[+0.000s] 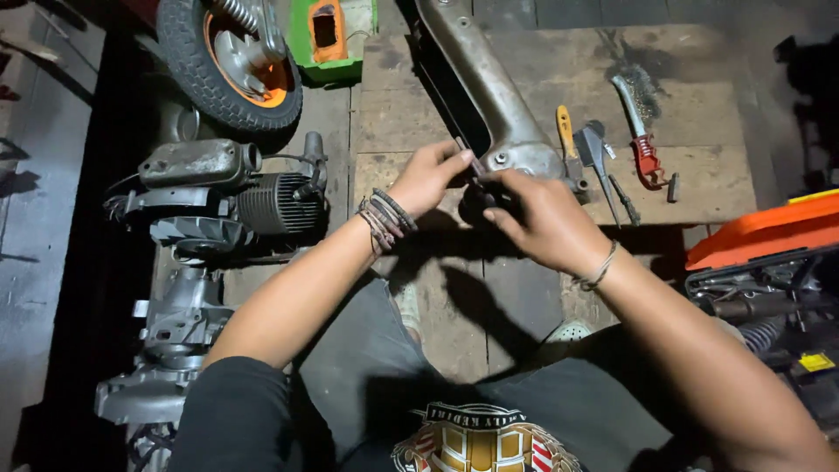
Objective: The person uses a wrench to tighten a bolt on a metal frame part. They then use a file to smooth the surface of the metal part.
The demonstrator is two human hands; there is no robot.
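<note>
Two hands meet at the lower end of one long metal frame part: left hand and right hand pinch a small piece, too dark to identify. Three tools lie beside.

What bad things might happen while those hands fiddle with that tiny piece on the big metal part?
The small piece pinched between the left hand and right hand might slip and vanish in the dark gaps of the wooden boards. Fingers press against the metal frame part, whose edge might scrape them. The loose wire brush and screwdriver nearby could get knocked by an elbow.
</note>
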